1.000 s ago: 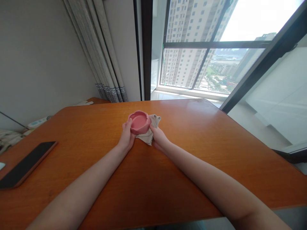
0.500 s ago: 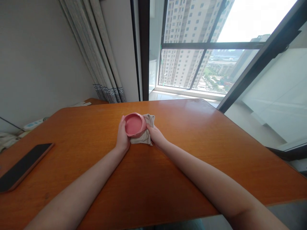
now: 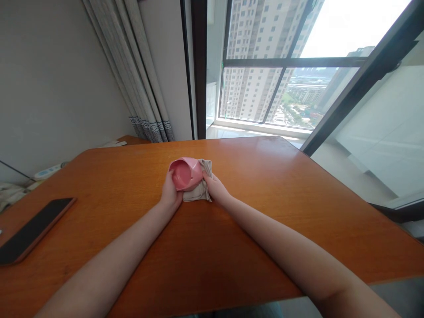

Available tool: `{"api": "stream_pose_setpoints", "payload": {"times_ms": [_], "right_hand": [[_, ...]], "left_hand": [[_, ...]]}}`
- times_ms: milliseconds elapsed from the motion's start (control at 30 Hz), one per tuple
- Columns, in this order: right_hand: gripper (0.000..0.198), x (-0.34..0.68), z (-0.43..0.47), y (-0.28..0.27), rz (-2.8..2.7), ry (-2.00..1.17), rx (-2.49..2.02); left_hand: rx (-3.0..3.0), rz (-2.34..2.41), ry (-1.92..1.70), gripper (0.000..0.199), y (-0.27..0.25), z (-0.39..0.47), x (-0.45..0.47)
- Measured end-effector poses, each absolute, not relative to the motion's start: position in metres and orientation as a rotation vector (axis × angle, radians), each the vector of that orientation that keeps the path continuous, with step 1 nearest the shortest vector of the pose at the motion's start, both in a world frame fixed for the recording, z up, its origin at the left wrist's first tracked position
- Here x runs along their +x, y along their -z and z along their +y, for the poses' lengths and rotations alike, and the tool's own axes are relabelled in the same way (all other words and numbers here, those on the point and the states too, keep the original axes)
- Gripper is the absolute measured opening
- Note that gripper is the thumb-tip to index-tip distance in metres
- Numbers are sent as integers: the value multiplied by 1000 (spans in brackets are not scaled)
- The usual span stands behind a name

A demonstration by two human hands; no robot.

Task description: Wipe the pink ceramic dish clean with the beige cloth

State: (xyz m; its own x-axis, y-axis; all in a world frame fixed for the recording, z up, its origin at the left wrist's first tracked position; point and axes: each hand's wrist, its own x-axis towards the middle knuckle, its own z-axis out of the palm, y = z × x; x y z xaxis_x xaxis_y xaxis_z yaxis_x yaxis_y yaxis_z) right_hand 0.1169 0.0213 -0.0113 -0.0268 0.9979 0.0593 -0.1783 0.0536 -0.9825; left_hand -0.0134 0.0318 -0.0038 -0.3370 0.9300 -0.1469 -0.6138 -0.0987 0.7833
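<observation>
I'm holding the bowl (image 3: 186, 174) tilted over the bench (image 3: 281, 185).
My left hand (image 3: 170, 191) is gripping its rim; my right hand (image 3: 216, 187) is pressing the cloth (image 3: 198, 193) to its far side, fingertips partly hidden. The handling is apparently mid-course, neither thing being released yet.

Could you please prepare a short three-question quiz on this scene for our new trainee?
1. True or false: the left hand holds the round, glossy pink bowl tilted.
2. What is the right hand holding against the bowl? A) a grey curtain; B) a beige fabric cloth; C) a glass cup.
3. Fill in: the flat, black rectangular object with reddish edges lies on the ____ side of the brown wooden table.

Key: 1. True; 2. B; 3. left.
</observation>
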Motion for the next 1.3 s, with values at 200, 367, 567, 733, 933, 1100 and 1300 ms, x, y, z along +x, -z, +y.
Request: {"api": "stream_pose_setpoints", "payload": {"times_ms": [200, 367, 567, 733, 933, 1100, 1300], "right_hand": [[42, 116, 23, 17, -926, -1347, -975], [35, 123, 31, 17, -858, -1328, -1022], [32, 120, 23, 7, -910, -1394, -1035], [32, 118, 20, 8, -793, -1431, -990], [28, 130, 32, 14, -847, -1176, -1049], [29, 124, 24, 8, -931, -1266, -1044], [39, 117, 19, 6, -877, -1394, -982]], "left_hand": [[589, 908, -1618, 17, -1, 31, -12], [508, 917, -1470, 20, -1, 27, -11], [444, 807, -1546, 26, -4, 26, -11], [550, 844, -1555, 28, -4, 26, -13], [617, 925, -1451, 21, -1, 23, -12], [504, 892, -1468, 17, -2, 27, -12], [558, 818, -1563, 25, -2, 27, -12]]}}
